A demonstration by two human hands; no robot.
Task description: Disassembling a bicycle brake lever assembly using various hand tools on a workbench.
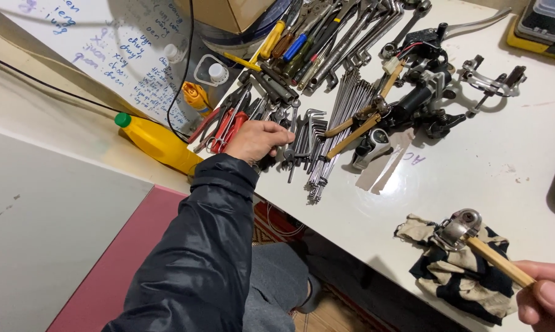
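My left hand (257, 140), in a dark jacket sleeve, reaches to the left edge of the white table (474, 178) and rests among a pile of hex keys (302, 138) and red-handled pliers (219, 126), fingers curled over small tools; what it grips is hidden. My right hand (545, 295) at the bottom right corner holds a wooden stick (499, 261). On the stick's far end sits a small metal bicycle part (459, 227), just above a dirty dark-and-cream rag (456, 270) lying at the table's front edge.
A bundle of metal spokes (342, 117), wrenches, screwdrivers (296, 46) and black brake and shifter parts (422, 92) crowd the table's back. A yellow bottle with a green cap (157, 141) lies to the left. A yellow-edged case (539, 27) sits at the far right.
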